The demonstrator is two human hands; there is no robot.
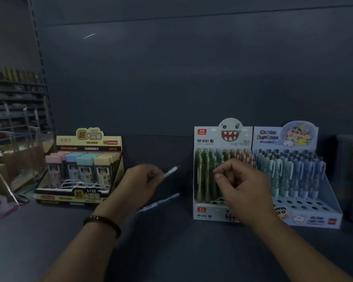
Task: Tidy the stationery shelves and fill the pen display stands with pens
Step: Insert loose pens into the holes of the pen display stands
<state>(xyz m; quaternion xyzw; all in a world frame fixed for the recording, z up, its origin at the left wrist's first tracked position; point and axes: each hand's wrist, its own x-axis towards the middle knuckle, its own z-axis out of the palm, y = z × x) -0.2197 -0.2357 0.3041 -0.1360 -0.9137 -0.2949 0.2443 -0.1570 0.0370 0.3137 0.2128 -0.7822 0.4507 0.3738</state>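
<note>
Left hand (145, 180) curls its fingers round a pale pen (171, 171), tip poking out beyond them to the right; a blue pen (161, 201) lies on the shelf (171, 251) just beneath. Right hand (243, 186) has curled fingertips against the pens (204, 169) in the monster stand (204, 139), grip unclear.

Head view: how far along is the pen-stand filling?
Partly done. The white monster-face stand and pale blue cartoon stand hold back rows of pens, but front holes are empty. The left hand holds a light teal pen; the right hand is at the monster stand's pens, grip unclear. A blue pen lies on the dark shelf.
</note>
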